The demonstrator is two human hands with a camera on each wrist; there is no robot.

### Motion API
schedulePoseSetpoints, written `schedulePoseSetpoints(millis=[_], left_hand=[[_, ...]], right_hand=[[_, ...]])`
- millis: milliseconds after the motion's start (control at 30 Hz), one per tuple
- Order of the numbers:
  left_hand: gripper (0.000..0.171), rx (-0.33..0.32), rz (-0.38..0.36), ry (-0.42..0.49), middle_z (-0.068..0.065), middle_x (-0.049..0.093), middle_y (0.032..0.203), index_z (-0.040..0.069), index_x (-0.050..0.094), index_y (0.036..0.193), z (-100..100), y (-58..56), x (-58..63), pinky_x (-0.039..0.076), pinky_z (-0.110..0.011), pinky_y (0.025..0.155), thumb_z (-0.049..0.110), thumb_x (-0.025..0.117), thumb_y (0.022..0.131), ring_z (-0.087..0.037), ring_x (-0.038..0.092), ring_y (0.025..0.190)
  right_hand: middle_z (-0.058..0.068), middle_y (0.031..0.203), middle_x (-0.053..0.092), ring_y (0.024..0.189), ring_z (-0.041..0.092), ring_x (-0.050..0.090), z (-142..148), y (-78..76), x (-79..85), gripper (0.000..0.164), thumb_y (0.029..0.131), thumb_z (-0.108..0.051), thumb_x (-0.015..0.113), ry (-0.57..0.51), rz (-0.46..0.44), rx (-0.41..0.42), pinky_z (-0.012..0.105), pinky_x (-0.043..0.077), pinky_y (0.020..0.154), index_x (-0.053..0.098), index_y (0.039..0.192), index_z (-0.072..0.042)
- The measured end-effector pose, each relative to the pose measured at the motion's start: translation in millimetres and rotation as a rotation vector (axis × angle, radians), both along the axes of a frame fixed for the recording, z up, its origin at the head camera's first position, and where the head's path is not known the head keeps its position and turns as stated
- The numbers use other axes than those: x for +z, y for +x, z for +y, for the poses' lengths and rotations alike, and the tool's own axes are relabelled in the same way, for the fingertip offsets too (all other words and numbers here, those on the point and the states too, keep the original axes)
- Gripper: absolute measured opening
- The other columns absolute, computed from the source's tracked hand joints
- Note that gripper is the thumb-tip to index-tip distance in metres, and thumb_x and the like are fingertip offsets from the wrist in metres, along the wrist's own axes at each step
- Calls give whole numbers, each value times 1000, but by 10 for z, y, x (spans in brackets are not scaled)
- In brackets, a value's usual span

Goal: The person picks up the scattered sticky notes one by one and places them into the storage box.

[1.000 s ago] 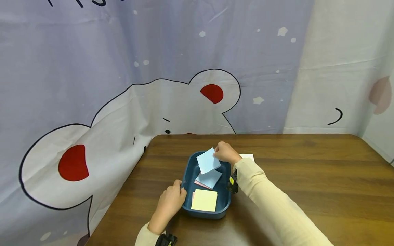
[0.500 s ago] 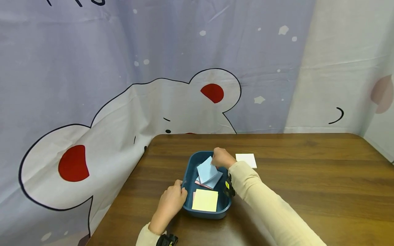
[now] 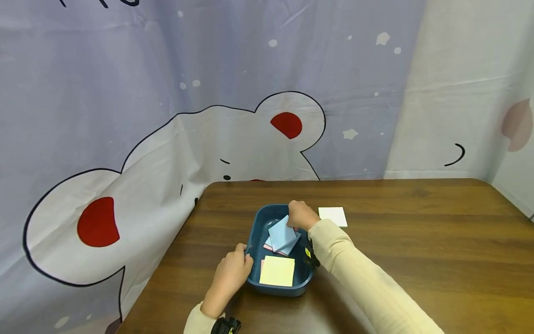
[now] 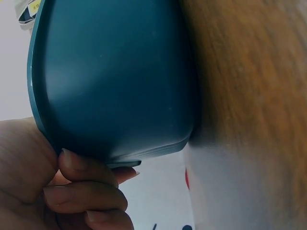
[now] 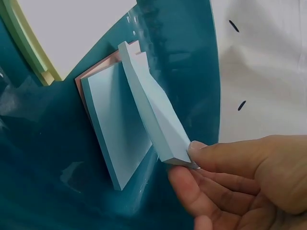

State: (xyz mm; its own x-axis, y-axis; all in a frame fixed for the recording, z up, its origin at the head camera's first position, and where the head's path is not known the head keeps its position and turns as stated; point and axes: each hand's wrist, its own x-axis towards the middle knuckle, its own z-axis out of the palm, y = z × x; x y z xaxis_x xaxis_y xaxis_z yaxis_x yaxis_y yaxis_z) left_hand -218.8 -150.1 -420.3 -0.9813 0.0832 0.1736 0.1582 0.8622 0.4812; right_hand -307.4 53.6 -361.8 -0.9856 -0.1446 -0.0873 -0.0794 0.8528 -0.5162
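Note:
A dark blue plastic bin sits on the table. My left hand grips its left side; in the left wrist view curled fingers are at the rim. My right hand reaches over the bin and pinches one corner of a light blue sticky note pad between thumb and fingertips. That pad is tilted, its far end over another light blue pad, which lies on a pink pad. Nearer the front of the bin is a yellow pad with a sliver of pink beside it.
A white sticky note pad lies on the brown wooden table, just right of the bin's far end. Behind the table hangs a printed cloth.
My right hand has lowered the light blue pad into the bin, onto the other light blue pad. The white pad, partly covered before, now shows fully. The left hand stays put.

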Motion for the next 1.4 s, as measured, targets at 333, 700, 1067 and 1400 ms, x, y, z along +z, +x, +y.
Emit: schedulePoseSetpoints(millis=[333, 700, 1067, 1400], left_hand=[[31, -3, -15, 9, -18, 67, 84, -6, 58, 115, -4, -4, 17, 47, -42, 58, 14, 54, 91, -23, 56, 60], [30, 0, -11, 0, -18, 67, 84, -5, 58, 114, -9, -2, 20, 47, -42, 58, 14, 54, 91, -24, 57, 61], [32, 12, 1, -17, -21, 68, 89, -5, 58, 115, -4, -11, 27, 49, -46, 61, 15, 54, 91, -28, 61, 64], [32, 6, -22, -13, -20, 68, 88, -5, 58, 116, 23, 0, 18, 49, -46, 61, 15, 54, 91, -26, 60, 64]], right_hand=[[4, 49, 54, 43, 16, 50, 90, 3, 21, 35, 84, -6, 70, -38, 10, 43, 25, 39, 48, 57, 51, -7], [5, 68, 64, 60, 15, 58, 322, 80, 71, 7, 85, -7, 67, -162, 67, 55, 28, 48, 59, 70, 85, 0], [9, 83, 71, 73, 20, 63, 592, 71, 39, 11, 85, -10, 66, -198, 131, 22, 33, 49, 66, 72, 90, -1], [17, 105, 70, 91, 32, 65, 979, 18, -153, 23, 83, -15, 67, -129, 159, -88, 46, 49, 79, 71, 101, -1]])
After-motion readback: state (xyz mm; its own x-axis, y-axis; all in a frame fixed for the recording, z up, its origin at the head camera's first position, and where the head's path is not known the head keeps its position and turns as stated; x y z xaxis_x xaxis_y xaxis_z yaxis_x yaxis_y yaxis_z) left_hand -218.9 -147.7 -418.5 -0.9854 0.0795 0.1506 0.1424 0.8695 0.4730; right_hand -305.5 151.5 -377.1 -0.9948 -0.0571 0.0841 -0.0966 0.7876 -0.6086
